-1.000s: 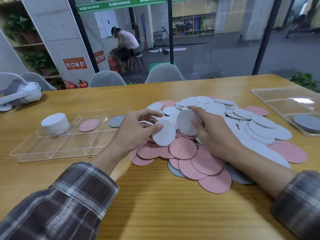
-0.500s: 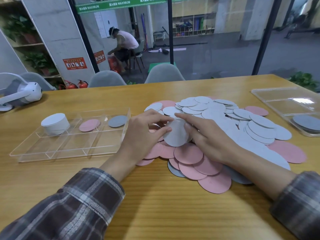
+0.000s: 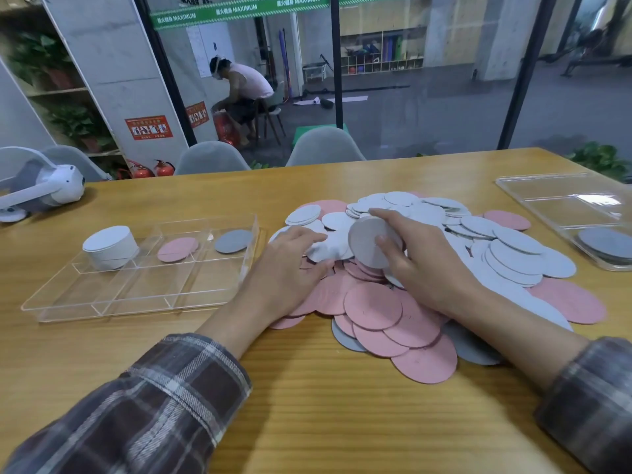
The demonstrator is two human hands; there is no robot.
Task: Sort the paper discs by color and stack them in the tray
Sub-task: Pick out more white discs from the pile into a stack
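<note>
A thin stack of white discs (image 3: 367, 242) stands tilted on its edge above the pile of pink, white and grey discs (image 3: 376, 309) on the table (image 3: 307, 422). The right hand (image 3: 420, 265) grips it, with the thumb on its flat face and the fingers curled over its top rim. The left hand (image 3: 287, 268) lies beside it, palm down, with relaxed fingers on loose white discs and holding nothing. Further left, the clear tray (image 3: 136, 295) holds a tall white stack (image 3: 110, 246), a pink disc (image 3: 177, 249) and a grey disc (image 3: 234, 241) in separate back compartments.
</note>
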